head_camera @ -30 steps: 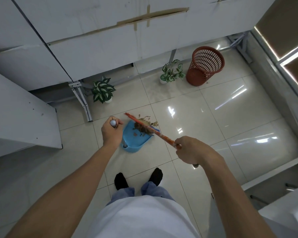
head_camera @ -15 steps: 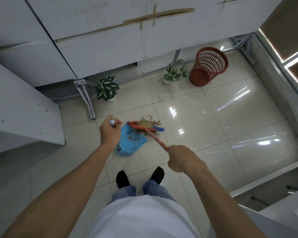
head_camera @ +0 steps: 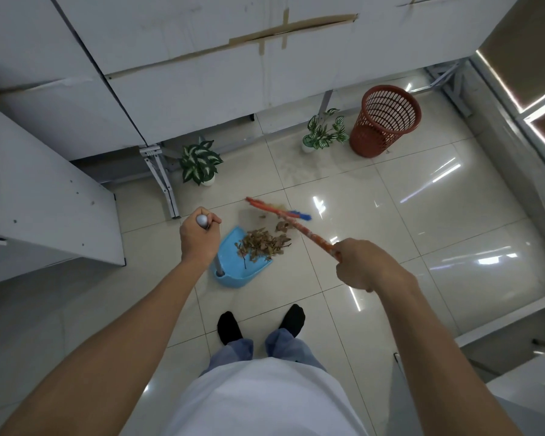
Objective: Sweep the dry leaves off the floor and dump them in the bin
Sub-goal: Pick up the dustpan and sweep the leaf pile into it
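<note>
The left hand (head_camera: 199, 239) has its fingers wrapped round the dustpan (head_camera: 237, 262) handle. The right hand (head_camera: 367, 266) fists the broom (head_camera: 299, 227), whose shaft runs far-left. Leaves (head_camera: 262, 243) straddle the pan's lip, just near of the bristles. The bin (head_camera: 384, 121) stands far right. No writing shows.

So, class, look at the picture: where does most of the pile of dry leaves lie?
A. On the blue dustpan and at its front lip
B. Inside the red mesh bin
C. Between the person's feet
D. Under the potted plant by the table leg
A: the dry leaves lie heaped on the blue dustpan and across its front lip, far from the red bin.
</note>
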Demonstrator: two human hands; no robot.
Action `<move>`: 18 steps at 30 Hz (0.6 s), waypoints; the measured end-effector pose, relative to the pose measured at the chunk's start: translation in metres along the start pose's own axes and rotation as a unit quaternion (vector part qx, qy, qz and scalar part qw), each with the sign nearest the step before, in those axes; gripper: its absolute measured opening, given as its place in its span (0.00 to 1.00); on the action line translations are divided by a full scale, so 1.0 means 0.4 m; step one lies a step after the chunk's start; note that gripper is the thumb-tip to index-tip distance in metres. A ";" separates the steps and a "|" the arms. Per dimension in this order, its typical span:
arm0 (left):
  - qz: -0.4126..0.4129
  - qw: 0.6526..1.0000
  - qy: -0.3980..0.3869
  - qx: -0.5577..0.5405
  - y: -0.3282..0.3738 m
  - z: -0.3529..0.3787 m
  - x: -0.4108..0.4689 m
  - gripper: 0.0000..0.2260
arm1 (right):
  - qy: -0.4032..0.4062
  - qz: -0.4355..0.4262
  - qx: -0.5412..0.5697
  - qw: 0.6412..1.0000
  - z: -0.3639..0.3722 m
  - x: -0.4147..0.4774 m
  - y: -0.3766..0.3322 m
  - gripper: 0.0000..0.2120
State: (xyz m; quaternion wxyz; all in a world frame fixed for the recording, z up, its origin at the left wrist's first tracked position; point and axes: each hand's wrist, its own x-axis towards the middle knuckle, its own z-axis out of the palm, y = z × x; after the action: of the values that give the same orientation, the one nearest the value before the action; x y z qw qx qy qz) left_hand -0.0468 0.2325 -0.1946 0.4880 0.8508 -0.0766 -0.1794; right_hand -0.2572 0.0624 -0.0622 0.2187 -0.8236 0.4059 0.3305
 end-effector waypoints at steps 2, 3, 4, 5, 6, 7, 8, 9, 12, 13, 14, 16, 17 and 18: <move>0.001 1.000 -0.008 0.007 -0.003 -0.007 0.001 0.17 | 0.016 0.000 -0.009 1.000 0.026 0.037 -0.012 0.17; -0.001 1.000 -0.012 0.009 -0.007 -0.010 0.001 0.17 | 0.019 -0.004 -0.021 1.000 0.042 0.051 -0.019 0.17; -0.002 1.000 -0.014 0.011 -0.010 -0.011 -0.001 0.18 | 0.020 -0.009 -0.036 0.999 0.057 0.059 -0.027 0.16; -0.003 1.000 -0.016 0.012 -0.013 -0.012 -0.004 0.18 | 0.018 -0.015 -0.051 0.998 0.070 0.064 -0.033 0.16; -0.003 1.000 -0.017 0.013 -0.015 -0.013 -0.007 0.18 | 0.013 -0.020 -0.065 0.998 0.080 0.063 -0.038 0.16; -0.002 1.000 -0.018 0.012 -0.017 -0.013 -0.010 0.18 | 0.008 -0.025 -0.077 0.997 0.087 0.059 -0.041 0.15; -0.002 1.000 -0.019 0.012 -0.017 -0.012 -0.012 0.18 | 0.004 -0.029 -0.087 0.996 0.091 0.051 -0.043 0.15; -0.002 1.000 -0.020 0.013 -0.016 -0.010 -0.012 0.17 | 0.000 -0.033 -0.097 0.995 0.095 0.044 -0.042 0.15; -0.005 1.000 -0.020 0.010 -0.008 -0.004 -0.011 0.17 | -0.014 -0.047 -0.125 0.991 0.098 0.014 -0.031 0.18; -0.005 1.000 -0.020 0.008 -0.005 -0.003 -0.009 0.16 | -0.016 -0.050 -0.129 0.990 0.095 0.003 -0.026 0.18; -0.004 1.000 -0.021 0.007 -0.002 -0.001 -0.009 0.16 | -0.020 -0.050 -0.129 0.990 0.088 -0.010 -0.019 0.18; 0.000 1.000 -0.022 0.008 0.001 -0.001 -0.009 0.16 | -0.028 -0.045 -0.127 0.991 0.071 -0.035 -0.002 0.18; 0.001 1.000 -0.022 0.007 0.002 -0.001 -0.009 0.16 | -0.029 -0.042 -0.124 0.991 0.063 -0.046 0.009 0.17; 0.002 1.000 -0.021 0.005 0.003 -0.003 -0.010 0.16 | -0.029 -0.038 -0.118 0.992 0.056 -0.057 0.021 0.17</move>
State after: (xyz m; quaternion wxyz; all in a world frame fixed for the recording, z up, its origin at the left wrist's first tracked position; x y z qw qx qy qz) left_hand -0.0499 0.2340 -0.1920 0.4825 0.8491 -0.0891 -0.1956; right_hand -0.2826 0.0837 -0.0618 0.1440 -0.8487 0.3255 0.3912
